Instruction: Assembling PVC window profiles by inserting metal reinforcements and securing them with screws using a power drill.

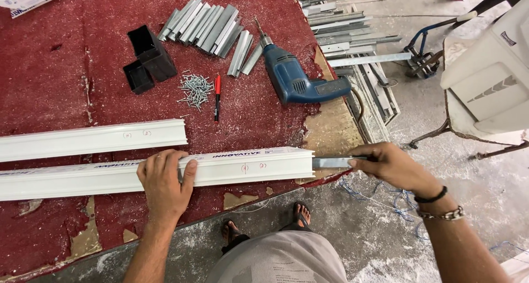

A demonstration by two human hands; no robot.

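Looking down from the head camera, I see two black square sleeves point(150, 56) on the red-covered table point(49, 90); both are open-ended and what shows of their insides is dark, with no contents that I can make out. Just beside them lies a loose heap of screws point(195, 89), then a red marker point(217, 97), a blue electric drill point(300, 79) and a fanned stack of short grey metal pieces point(206, 23).

My left hand point(164, 183) lies flat across the near white profile point(220, 168), fingers spread over its top face, pressing down rather than wrapped around it. My right hand point(392, 165) is closed in a pinch on a grey metal strip point(329, 162), thumb and fingers tight on its outer end. That strip sticks out of the profile's open right end, which overhangs the table edge, so the strip runs straight from the pinch into the profile's mouth. A second white profile point(93, 139) lies parallel, farther from me.
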